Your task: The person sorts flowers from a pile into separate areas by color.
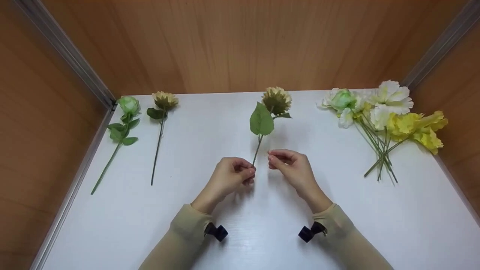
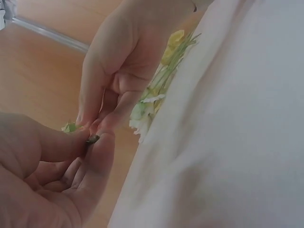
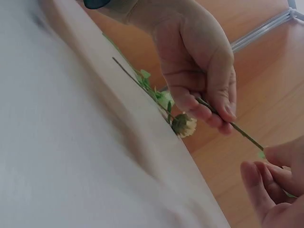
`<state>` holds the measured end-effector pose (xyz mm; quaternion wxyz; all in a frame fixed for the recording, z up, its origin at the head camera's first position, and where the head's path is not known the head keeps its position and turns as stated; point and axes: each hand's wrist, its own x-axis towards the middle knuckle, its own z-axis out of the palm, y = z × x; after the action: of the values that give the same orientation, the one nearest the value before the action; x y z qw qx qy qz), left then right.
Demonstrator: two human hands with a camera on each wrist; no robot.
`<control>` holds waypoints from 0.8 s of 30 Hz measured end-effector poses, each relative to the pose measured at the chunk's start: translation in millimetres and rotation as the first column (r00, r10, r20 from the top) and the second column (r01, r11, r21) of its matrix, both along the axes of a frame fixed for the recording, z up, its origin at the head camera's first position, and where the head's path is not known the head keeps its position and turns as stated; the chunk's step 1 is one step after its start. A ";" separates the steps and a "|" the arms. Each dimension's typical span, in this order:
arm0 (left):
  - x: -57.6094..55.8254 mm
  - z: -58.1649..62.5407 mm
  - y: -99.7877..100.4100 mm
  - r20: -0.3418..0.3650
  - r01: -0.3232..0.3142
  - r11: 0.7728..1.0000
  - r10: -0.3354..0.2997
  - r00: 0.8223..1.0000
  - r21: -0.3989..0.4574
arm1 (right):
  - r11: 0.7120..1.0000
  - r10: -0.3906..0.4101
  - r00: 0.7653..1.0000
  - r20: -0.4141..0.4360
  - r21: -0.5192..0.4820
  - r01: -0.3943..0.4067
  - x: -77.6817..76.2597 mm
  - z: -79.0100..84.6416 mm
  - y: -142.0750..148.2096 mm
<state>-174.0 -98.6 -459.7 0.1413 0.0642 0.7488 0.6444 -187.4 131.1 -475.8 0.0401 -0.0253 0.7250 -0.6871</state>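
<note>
A cream flower (image 1: pixel 276 101) with a large green leaf (image 1: pixel 261 120) stands upright over the white table, its bloom toward the back wall. My left hand (image 1: pixel 233 176) pinches the lower stem (image 3: pixel 244 134) between thumb and fingertips. The stem's cut end (image 2: pixel 92 139) shows between those fingers in the left wrist view. Just right of the stem is my right hand (image 1: pixel 292 168), fingers loosely bent and thumb near the index finger, holding nothing; a narrow gap parts it from the stem in the head view.
At the left lie a green rose (image 1: pixel 128 106) and another cream flower (image 1: pixel 165 100), side by side. A pile of white blooms (image 1: pixel 392 96) and yellow blooms (image 1: pixel 416 127) with crossed stems lies at the right. Wooden walls (image 1: pixel 232 45) enclose the white table (image 1: pixel 112 225).
</note>
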 end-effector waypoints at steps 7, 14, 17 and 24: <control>-22.4 8.0 -44.1 -0.010 -0.166 0.980 0.166 0.986 -0.108 | 0.859 -0.151 0.951 -0.269 0.441 0.261 -24.8 1.9 65.0; -39.9 1.7 -104.2 -0.008 -0.269 0.897 0.284 0.959 -0.349 | 0.601 -0.293 0.887 -0.357 0.653 0.461 -38.2 -7.9 155.8; -42.6 -3.1 -126.1 0.008 -0.280 0.854 0.316 0.949 -0.439 | 0.551 -0.365 0.883 -0.296 0.695 0.461 -36.8 -16.6 187.9; -43.4 -9.7 -159.2 -0.053 -0.327 0.780 0.355 0.933 -0.534 | 0.537 -0.455 0.863 -0.221 0.705 0.463 -31.3 -29.6 217.3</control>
<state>-217.4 -257.8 -469.3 0.0534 -0.1306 0.8934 0.4266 -218.7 348.3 -505.5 -0.1382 0.1802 0.9198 -0.3199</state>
